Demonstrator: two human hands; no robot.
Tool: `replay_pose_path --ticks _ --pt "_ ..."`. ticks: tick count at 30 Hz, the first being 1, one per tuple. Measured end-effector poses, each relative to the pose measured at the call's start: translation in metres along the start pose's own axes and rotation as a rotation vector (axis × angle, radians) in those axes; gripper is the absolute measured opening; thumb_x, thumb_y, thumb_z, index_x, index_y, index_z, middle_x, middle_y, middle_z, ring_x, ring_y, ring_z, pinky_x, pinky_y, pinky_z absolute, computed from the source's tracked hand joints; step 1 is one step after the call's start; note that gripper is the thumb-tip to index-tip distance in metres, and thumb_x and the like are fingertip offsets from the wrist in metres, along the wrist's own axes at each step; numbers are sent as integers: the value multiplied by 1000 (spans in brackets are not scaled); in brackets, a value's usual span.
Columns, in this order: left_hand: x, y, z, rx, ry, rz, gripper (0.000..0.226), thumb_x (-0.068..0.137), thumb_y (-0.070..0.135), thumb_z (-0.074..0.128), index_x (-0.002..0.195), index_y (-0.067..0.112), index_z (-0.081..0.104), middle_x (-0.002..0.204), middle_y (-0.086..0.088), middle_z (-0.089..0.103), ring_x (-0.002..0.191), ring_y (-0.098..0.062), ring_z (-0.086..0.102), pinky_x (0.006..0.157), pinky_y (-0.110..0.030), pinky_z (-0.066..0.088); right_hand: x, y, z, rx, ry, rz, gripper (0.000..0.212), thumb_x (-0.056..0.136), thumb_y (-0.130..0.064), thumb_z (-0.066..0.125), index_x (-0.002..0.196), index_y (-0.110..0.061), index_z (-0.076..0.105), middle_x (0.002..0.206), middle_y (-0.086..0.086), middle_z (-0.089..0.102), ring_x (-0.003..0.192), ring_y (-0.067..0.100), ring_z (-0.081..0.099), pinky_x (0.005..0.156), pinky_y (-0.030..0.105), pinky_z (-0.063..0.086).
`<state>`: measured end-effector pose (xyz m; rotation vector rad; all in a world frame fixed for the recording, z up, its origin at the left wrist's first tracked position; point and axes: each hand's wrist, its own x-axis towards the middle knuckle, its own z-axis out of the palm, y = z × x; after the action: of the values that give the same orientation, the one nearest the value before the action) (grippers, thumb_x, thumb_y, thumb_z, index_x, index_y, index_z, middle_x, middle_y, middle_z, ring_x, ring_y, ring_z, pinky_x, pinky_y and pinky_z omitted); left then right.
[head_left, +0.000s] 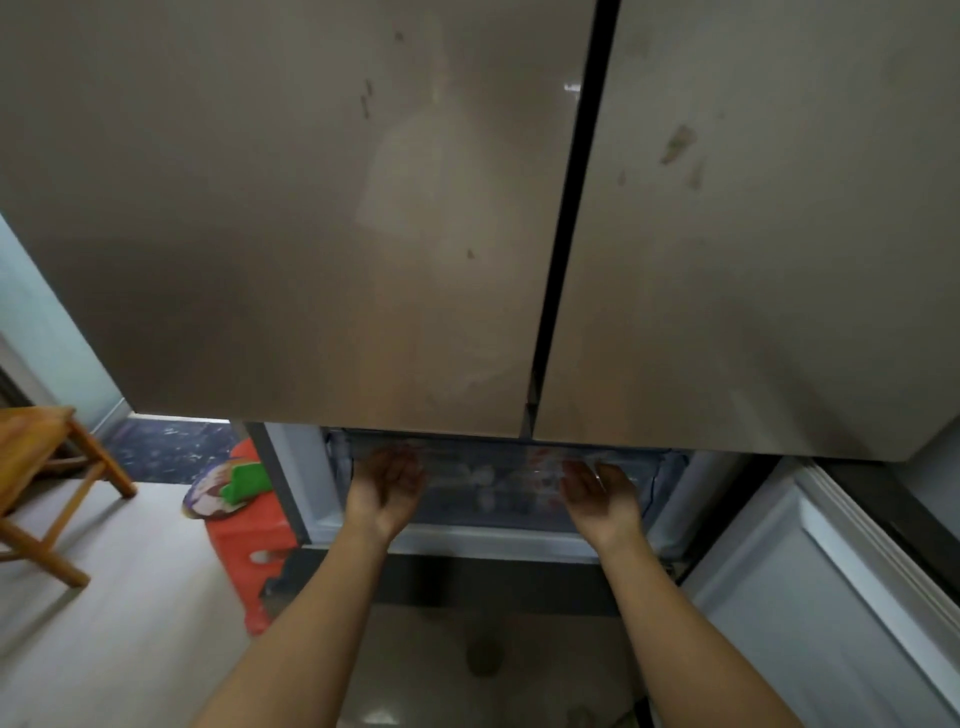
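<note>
Hands come first on my feed: the left hand (385, 486) and the right hand (600, 493) are both up against the front of the clear drawer (493, 480), palms turned inward towards each other, one near each end of its front wall. I cannot tell whether the fingers hook over the rim or only lie against it, since their tips blur into the frosted plastic. The drawer sits in the open lower compartment of the fridge, tucked just under the bottom edge of the closed upper doors (311, 218), with pale, blurred packets inside it. Its long axis runs side to side across the cabinet, square to my forearms, and it lies straight ahead of both hands, so neither is nearer. By my judgement the coming move is an even slide along the line of the arms, and a one-sided effort could skew it in its runners. To my right the lower door (831, 613) stands swung open. To my left a red stool (249, 540) stands beside the fridge with a coloured packet (221, 486) on it, and a wooden chair (41, 467) stands farther left
</note>
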<state>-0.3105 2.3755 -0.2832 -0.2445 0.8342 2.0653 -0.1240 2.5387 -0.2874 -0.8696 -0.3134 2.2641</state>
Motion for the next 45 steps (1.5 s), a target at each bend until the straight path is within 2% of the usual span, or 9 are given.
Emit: replay_pose_path --ticks 4,7,11,14,26,33,36,40,45 --pt "3 0 0 93 94 27 27 96 3 27 80 5 49 84 -12 51 72 -24 48 64 -31 40 0 -3 -9 -6 -31 8 43 54 -10 83 82 -12 50 99 14 57 102 28 59 65 33 53" --pt "-2 -1 0 83 88 9 22 81 -8 32 77 5 48 83 -12 51 72 -25 49 65 -32 40 -6 -5 -8 17 -64 13 90 1 -3 87 81 -11 48 87 13 55 93 27 55 72 38 47" --pt "-20 -8 -7 -11 62 6 34 53 -7 27 77 6 46 86 -10 51 84 -23 51 76 -31 39 -30 1 -9 23 32 16 16 83 0 51 93 -12 50 110 17 55 104 29 54 80 42 45" --pt "-36 -13 -18 5 72 10 39 52 -7 23 81 6 45 94 -9 51 106 -22 44 89 -31 33 -43 9 -26 21 21 0 28 87 4 31 97 -14 49 104 14 58 123 29 45 93 43 36" --pt "-118 -30 -91 43 -80 -28 41 54 -10 22 80 8 49 96 -10 59 90 -19 55 72 -29 43 -147 55 -73 36 52 -93 28 95 -2 24 103 -11 49 118 14 53 134 29 33 104 42 29" --pt "-167 -48 -128 0 -113 -2 43 51 -10 22 81 10 47 92 -7 65 88 -18 60 70 -29 48 -201 75 -107 9 25 -92 20 92 -2 33 82 -13 46 96 14 60 111 27 49 85 41 42" --pt "-186 -52 -131 -4 -104 16 42 51 -9 22 81 10 45 97 -8 57 91 -19 54 72 -30 38 -219 78 -112 -35 -50 -95 42 47 3 72 77 -12 47 84 14 68 97 27 56 79 42 49" --pt "-205 -54 -131 9 -42 16 39 51 -8 23 78 11 45 91 -7 61 89 -18 54 69 -30 38 -237 77 -113 -51 10 -65 21 60 6 38 71 -12 41 91 12 56 94 26 55 93 40 38" --pt "-226 -64 -128 4 -12 16 43 54 -9 24 83 10 49 94 -9 56 88 -19 53 77 -32 38 -255 69 -117 -83 63 -71 32 62 7 37 84 -13 47 98 15 56 95 30 54 105 43 31"
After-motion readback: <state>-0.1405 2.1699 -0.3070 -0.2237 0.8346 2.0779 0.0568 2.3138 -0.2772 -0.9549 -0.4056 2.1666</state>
